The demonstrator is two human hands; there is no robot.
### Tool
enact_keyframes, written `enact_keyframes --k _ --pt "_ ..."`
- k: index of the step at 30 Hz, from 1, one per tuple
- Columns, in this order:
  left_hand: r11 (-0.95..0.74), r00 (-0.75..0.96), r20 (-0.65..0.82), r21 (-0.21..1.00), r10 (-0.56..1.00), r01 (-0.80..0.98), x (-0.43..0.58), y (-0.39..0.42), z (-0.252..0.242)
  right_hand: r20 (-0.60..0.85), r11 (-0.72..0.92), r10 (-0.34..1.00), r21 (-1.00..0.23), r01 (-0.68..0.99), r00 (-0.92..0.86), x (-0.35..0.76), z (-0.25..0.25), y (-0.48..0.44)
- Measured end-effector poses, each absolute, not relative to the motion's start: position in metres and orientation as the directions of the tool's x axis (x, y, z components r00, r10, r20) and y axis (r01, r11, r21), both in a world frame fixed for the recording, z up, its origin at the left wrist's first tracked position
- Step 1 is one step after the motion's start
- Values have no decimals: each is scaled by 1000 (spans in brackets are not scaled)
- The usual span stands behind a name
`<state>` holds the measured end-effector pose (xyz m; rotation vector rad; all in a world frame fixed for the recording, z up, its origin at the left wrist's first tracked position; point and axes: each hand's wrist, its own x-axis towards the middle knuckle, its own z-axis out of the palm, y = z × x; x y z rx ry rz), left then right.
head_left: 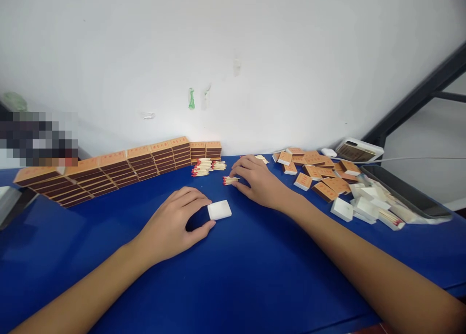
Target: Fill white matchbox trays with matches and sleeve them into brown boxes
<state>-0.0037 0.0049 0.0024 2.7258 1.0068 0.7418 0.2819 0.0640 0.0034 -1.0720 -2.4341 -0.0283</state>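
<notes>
My left hand (178, 222) grips the left end of a small white tray (220, 210) between thumb and fingers, low over the blue table (225, 275). Up and to the right, my right hand (258, 181) is closed on a small bunch of matches (229, 180), their red heads pointing left. Behind and left of that hand, a pile of matches (202, 167) lies near the wall. Pale match ends (261, 158) show just beyond the right hand, partly hidden by it.
Stacked orange matchboxes (138, 152) run along the wall at left. Loose matchboxes (303, 181), white trays (342, 209), a matchstick-filled tray (391, 218) and a dark phone (404, 191) lie at right. Beside the wall are a white case (328, 152) and a cable.
</notes>
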Motion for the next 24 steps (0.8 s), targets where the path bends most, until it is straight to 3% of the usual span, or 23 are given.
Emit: enact_keyframes --k 24 --pt "-747 617 423 346 664 567 -4 7 1 393 722 683 -236 650 -616 286 0 67"
